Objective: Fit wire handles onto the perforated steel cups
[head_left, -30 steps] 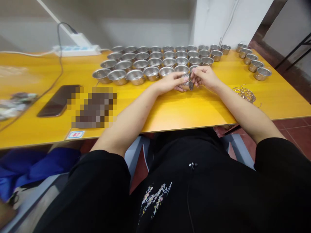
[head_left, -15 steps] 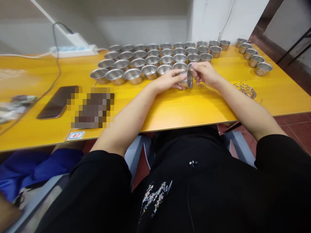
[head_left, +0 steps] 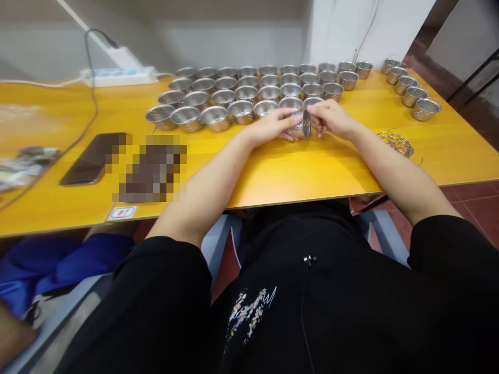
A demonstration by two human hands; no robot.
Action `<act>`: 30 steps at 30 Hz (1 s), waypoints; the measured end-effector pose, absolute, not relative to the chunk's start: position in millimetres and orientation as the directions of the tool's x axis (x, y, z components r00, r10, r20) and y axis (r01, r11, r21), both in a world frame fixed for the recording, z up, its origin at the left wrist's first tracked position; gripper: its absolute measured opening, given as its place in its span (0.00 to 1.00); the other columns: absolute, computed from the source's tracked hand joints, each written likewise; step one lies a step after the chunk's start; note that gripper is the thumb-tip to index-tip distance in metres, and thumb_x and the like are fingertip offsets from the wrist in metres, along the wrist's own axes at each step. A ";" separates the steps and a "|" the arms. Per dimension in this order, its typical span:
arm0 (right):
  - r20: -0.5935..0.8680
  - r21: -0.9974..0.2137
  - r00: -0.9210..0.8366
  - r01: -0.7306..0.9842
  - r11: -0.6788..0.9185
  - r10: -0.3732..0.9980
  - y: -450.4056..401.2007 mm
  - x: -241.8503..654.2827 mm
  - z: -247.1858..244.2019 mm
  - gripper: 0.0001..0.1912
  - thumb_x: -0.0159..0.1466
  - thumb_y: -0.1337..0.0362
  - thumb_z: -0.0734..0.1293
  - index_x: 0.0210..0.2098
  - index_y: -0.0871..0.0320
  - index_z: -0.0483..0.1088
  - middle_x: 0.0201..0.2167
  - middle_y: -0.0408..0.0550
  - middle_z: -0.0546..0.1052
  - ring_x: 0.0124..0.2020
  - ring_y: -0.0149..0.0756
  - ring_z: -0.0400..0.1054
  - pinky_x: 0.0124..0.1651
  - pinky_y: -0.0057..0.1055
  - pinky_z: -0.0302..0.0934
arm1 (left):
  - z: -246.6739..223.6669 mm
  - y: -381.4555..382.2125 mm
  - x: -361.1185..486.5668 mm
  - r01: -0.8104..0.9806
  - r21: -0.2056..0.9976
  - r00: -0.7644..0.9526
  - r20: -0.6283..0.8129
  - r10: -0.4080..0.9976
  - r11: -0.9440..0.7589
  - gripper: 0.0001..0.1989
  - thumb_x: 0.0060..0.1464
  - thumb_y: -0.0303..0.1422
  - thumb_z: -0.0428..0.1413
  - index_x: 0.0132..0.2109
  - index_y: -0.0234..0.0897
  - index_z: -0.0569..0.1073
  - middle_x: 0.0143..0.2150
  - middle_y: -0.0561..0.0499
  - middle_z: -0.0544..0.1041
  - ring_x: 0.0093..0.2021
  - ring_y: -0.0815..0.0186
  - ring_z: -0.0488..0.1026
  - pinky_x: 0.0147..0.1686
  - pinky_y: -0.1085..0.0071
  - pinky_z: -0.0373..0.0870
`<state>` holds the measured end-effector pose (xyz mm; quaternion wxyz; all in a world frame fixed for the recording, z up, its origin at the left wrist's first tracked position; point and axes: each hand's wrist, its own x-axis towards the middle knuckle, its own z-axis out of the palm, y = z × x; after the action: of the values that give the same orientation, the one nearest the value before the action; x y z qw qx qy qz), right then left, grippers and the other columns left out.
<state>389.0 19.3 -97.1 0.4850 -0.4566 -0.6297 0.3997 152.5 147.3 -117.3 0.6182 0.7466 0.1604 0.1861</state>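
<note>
My left hand (head_left: 276,127) is wrapped round a small perforated metal cup (head_left: 306,124), tipped on its side with its mouth turned to the right. Close to the cup's rim, my right hand (head_left: 329,118) has its thumb and fingers pinched together; whatever lies between them is too small to make out. Several rows of similar metal cups (head_left: 215,119) stand upright just behind and to the left of my hands. A loose bundle of bent metal wires (head_left: 396,143) lies beyond my right forearm.
More cups (head_left: 425,109) form a line at the right edge of the yellow table (head_left: 273,182). On the left are a dark phone (head_left: 88,161), a blurred-out dark object (head_left: 150,171), a white power strip (head_left: 120,76) and a cable. Someone in blue (head_left: 89,262) sits at lower left.
The view has shifted slightly. The cup in my left hand has turned a little, so its mouth looks narrower. Both hands otherwise keep nearly the same position.
</note>
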 end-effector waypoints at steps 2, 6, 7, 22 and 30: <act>0.252 -0.944 -0.108 0.189 0.269 0.962 19.2 389.4 -97.0 0.47 0.70 0.20 0.87 0.30 0.48 0.62 0.20 0.36 0.65 0.20 0.31 0.55 0.22 0.29 0.72 | -118.1 148.0 152.8 0.025 0.981 0.875 0.073 0.479 -0.195 0.32 0.78 0.58 0.77 0.70 0.36 0.88 0.61 0.36 0.96 0.49 0.56 0.98 0.52 0.66 0.96; 0.262 -0.937 -0.090 0.216 0.276 0.961 17.4 388.1 -96.7 0.47 0.70 0.21 0.87 0.30 0.47 0.61 0.19 0.36 0.64 0.20 0.31 0.55 0.23 0.29 0.72 | -117.4 147.0 153.5 0.042 0.977 0.873 0.067 0.483 -0.210 0.29 0.80 0.56 0.75 0.70 0.37 0.88 0.60 0.38 0.96 0.49 0.56 0.97 0.54 0.63 0.97; 0.260 -0.935 -0.083 0.229 0.273 0.962 17.0 387.3 -96.5 0.47 0.71 0.21 0.86 0.30 0.47 0.60 0.19 0.36 0.65 0.20 0.31 0.55 0.23 0.29 0.72 | -116.9 146.4 153.6 0.042 0.976 0.873 0.068 0.482 -0.213 0.29 0.80 0.56 0.75 0.70 0.37 0.88 0.59 0.39 0.95 0.49 0.57 0.96 0.54 0.63 0.97; 0.127 -0.944 -0.092 0.296 0.149 0.988 10.5 385.4 -94.2 0.38 0.74 0.34 0.88 0.29 0.48 0.66 0.20 0.40 0.71 0.21 0.35 0.60 0.25 0.32 0.75 | -124.2 157.1 155.5 0.016 0.926 0.886 0.162 0.434 -0.377 0.41 0.65 0.70 0.81 0.64 0.40 0.91 0.38 0.47 0.88 0.39 0.52 0.93 0.51 0.56 0.92; 0.166 -0.940 -0.169 0.270 0.208 0.971 19.5 393.4 -101.2 0.42 0.71 0.27 0.87 0.27 0.50 0.69 0.21 0.42 0.74 0.20 0.33 0.63 0.22 0.31 0.72 | -123.2 147.9 152.2 -0.028 0.959 0.852 0.171 0.495 -0.283 0.45 0.61 0.66 0.84 0.74 0.47 0.88 0.59 0.41 0.93 0.48 0.49 0.96 0.54 0.55 0.95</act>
<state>393.4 19.5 -101.2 0.4303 -0.4798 -0.6471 0.4074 152.2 147.9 -123.2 0.5793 0.7684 0.1519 0.2256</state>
